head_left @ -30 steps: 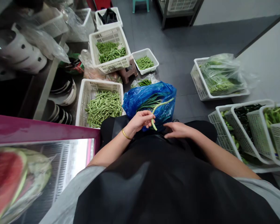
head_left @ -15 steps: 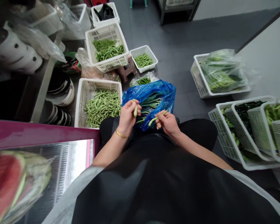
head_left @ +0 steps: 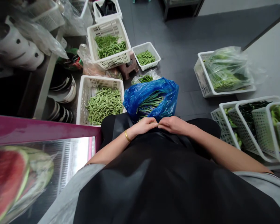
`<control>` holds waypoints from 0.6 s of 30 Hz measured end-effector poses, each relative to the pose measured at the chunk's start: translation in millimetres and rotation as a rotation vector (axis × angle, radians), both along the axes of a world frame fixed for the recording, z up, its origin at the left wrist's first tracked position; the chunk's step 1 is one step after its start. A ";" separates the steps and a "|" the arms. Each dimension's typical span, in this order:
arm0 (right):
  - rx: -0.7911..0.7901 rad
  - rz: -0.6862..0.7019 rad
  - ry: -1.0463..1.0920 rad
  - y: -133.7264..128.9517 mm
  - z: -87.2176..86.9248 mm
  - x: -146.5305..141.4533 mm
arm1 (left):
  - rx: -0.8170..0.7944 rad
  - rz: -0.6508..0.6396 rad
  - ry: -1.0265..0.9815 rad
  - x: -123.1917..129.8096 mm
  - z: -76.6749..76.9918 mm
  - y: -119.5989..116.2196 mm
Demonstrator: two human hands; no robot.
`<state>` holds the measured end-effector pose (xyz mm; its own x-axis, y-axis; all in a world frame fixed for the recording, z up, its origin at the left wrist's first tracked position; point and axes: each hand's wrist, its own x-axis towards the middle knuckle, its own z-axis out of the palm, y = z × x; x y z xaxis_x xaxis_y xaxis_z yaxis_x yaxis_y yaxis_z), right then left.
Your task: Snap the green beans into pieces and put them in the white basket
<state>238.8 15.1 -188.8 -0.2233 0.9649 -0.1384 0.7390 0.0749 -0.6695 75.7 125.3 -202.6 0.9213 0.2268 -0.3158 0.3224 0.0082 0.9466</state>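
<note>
In the head view, my left hand (head_left: pixel 146 125) and my right hand (head_left: pixel 172 125) meet at the fingertips over my lap. Both are closed in a pinch on a green bean, of which only a pale speck shows between the fingers. Just beyond them an open blue plastic bag (head_left: pixel 169 90) holds long green beans (head_left: pixel 152 100). To the left, a white basket (head_left: pixel 80 102) contains a heap of short green bean pieces (head_left: pixel 105 105). A gold bracelet (head_left: pixel 127 135) circles my left wrist.
Farther off are a raised white basket (head_left: pixel 91 43) of greens and a small white basket (head_left: pixel 143 46) of beans. Baskets of leafy vegetables line the right, one with a plastic-covered bundle (head_left: pixel 226 71). A pink-edged case (head_left: pixel 44 129) with cut watermelon (head_left: pixel 8 177) is at my left.
My hands were apart over the blue bag, each holding a green bean piece. They have come together nearer my body, and the bean is now mostly hidden. The view has shifted slightly.
</note>
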 end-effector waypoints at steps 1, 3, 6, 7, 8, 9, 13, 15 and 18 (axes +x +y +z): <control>-0.032 0.055 -0.002 -4.2 1.1 -0.9 | 0.056 -0.057 -0.023 -1.6 -0.2 -1.4; -0.075 -0.019 0.106 -8.8 -0.7 -9.3 | 0.094 -0.056 -0.056 -2.0 -2.0 -7.1; -0.072 -0.471 0.530 -1.6 -13.5 -28.7 | 0.020 0.221 -0.130 3.0 -7.2 -19.6; -0.059 -0.634 0.694 4.2 -19.2 -32.6 | -0.010 0.321 -0.151 5.2 -8.8 -23.4; -0.036 -0.777 0.833 10.7 -24.6 -33.6 | -0.027 0.395 -0.167 7.0 -10.0 -26.3; -0.008 -0.891 0.931 17.2 -29.1 -30.9 | -0.028 0.434 -0.179 8.1 -10.7 -28.0; -0.070 -0.831 0.711 29.9 -29.4 6.1 | 0.148 0.491 -0.209 2.7 -8.7 -12.2; -0.284 -0.443 0.295 29.6 -20.4 20.7 | 0.348 0.607 -0.143 -3.1 -9.1 11.6; -0.357 -0.034 -0.309 36.4 -11.7 14.5 | 0.679 0.698 0.154 -5.7 -19.8 55.9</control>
<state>253.3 51.5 -200.5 -0.0887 0.8508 -0.5180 0.9059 -0.1474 -0.3971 69.9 181.2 -222.4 0.4710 0.8818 -0.0225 0.5722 -0.2860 0.7686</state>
